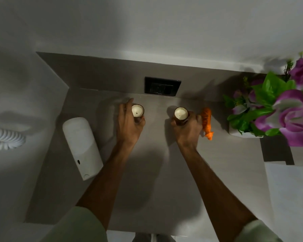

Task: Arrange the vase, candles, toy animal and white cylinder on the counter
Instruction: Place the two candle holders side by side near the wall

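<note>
- At the back of the counter, we hold one candle in each hand: the left hand is closed round the left candle, and the right hand is closed round the right candle.
- Both candles stand upright in dark glass holders, wax tops showing. We cannot tell whether their bases rest on the counter or are just lifted.
- We judge the step in hand to be candle placement, with the pair spaced either side of the black wall socket.
- The next move calls for setting both bases flat, then opening the fingers outward without tipping the glass.
- Just outside the right grip, the orange toy animal stands touching or nearly touching the knuckles. This is the main obstruction; a wide release may knock it over.
- Further out on that side, the vase of purple flowers stands near the wall, clear of the hand.
- Well outside the left grip, the white cylinder lies on its side, apart from the candle. It appears not yet arranged.
- A white ribbed object sits beyond the counter edge; we cannot identify it.
</note>
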